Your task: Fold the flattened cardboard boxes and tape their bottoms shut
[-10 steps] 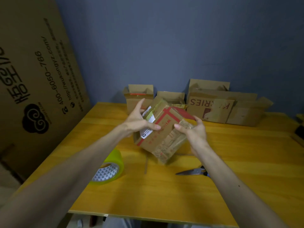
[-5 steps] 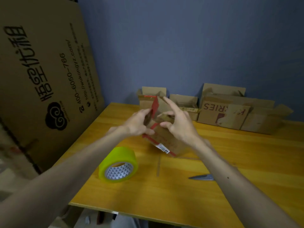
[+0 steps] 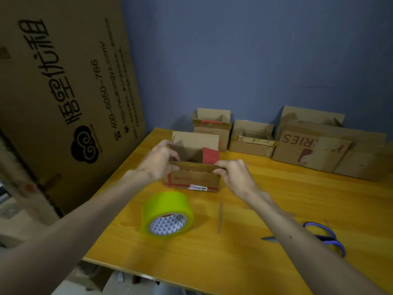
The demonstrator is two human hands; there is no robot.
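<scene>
Box (image 3: 192, 180) stands upright on the tabletop (image 3: 244, 252), open end up, flaps raised, just past the tape (image 3: 165, 207). It sits between my two hands.

Left hand (image 3: 157, 161): fingers (image 3: 173, 155) curled over the top of the left wall, gripping it. Right hand (image 3: 236, 175): fingers (image 3: 221, 171) pinching the right end of the near flap. Both are grasping the box, neither is free.

Step, as I read it: squaring the box and seating it flat. The bottom faces the tabletop, so I can't tell whether it's taped. Walls look erect, and the red inner flap on the right stands up.

Next move depends on that bottom:
- If sealed: let go and slide the box back to the row of open boxes (image 3: 252, 143) along the wall. There's a gap in front of them.
- If not: tip it over with the bottom flaps toward me and hold them closed with one hand. Free the other for the tape, near my left forearm. Scissors (image 3: 327, 237) lie to the right, partly under my right forearm, within reach for the cut.

Risk: thin, worn cardboard. Pulling on the flap corner alone could skew the box, so keep the left grip until it sits square.

A loose strip (image 3: 219, 217) lies on the tabletop between tape and scissors; can't tell what it is.
</scene>
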